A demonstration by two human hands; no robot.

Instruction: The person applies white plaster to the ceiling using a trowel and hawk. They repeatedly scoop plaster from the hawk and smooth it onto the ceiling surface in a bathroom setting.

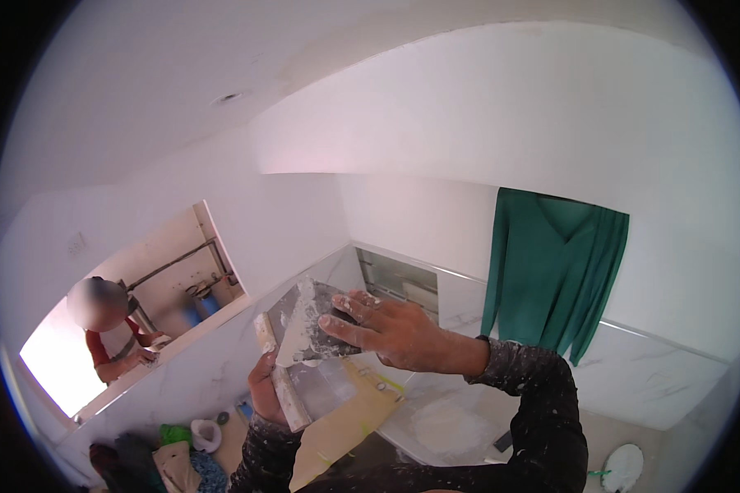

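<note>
My left hand (265, 390) is wrapped round the pale bar-shaped back of a wide plastering blade (289, 403), whose thin grey sheet reaches to the right. Just above it, my right hand (407, 337) grips a dark putty scraper (325, 294), with fingers spread over its flat side. Wet white plaster (304, 329) lies thick along the scraper's left part. The two tools overlap in this view, and I cannot tell whether their edges touch. White specks cover my fingers and dark sleeves.
A green cloth (551, 263) hangs on the right wall. Below lie a sheet smeared with white (448, 427), a yellowish board (337, 440) and a white round lid or bucket (625, 467). Bags and clothes (177, 464) are heaped lower left. Another person (115, 345) stands at the wall opening.
</note>
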